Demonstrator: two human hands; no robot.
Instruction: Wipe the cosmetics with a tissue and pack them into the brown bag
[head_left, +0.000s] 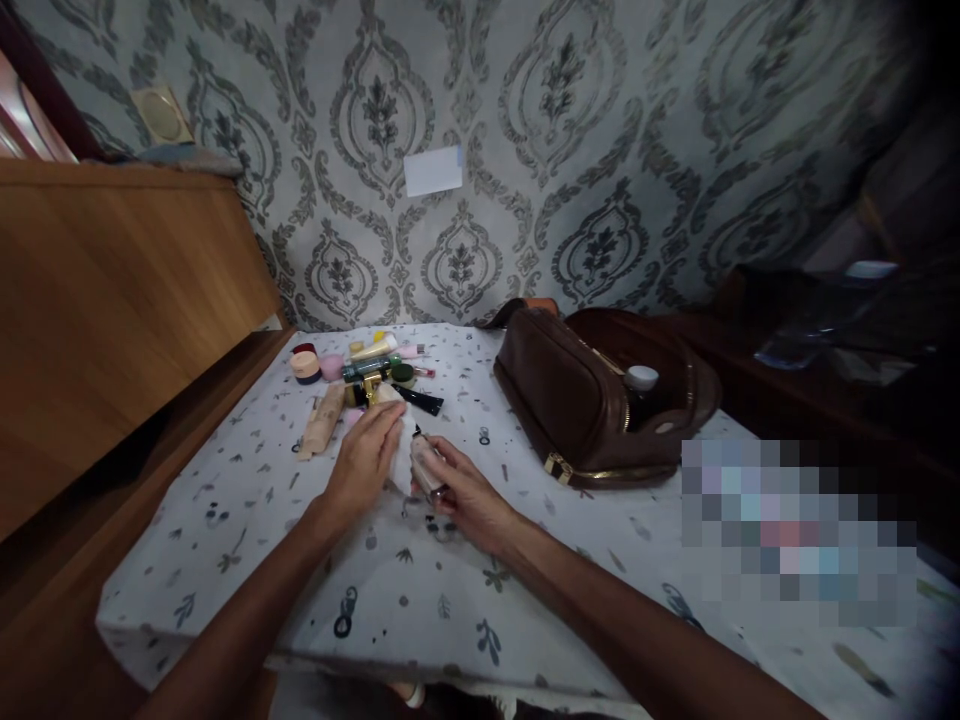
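Observation:
My left hand [366,455] has its fingers curled over a white cloth or tissue [401,465], which hangs down below them. A small bottle with a pale body and dark ends [427,470] is gripped in my right hand [472,500], just right of the white piece. Whether bottle and white piece touch, I cannot tell. Just beyond my left hand lie a beige squeeze tube [322,422], a black tube [420,400] and a green-tinted bottle [367,367]. Behind them sit a peach-lidded jar [306,366] and a pink jar [331,367].
An unzipped brown leather bag [562,390] stands on the patterned tablecloth [405,600] to the right, with a white-capped container [641,378] in its opening. Wooden furniture [120,320] borders the left. A patterned wall [465,90] rises behind. One patch at right is pixelated.

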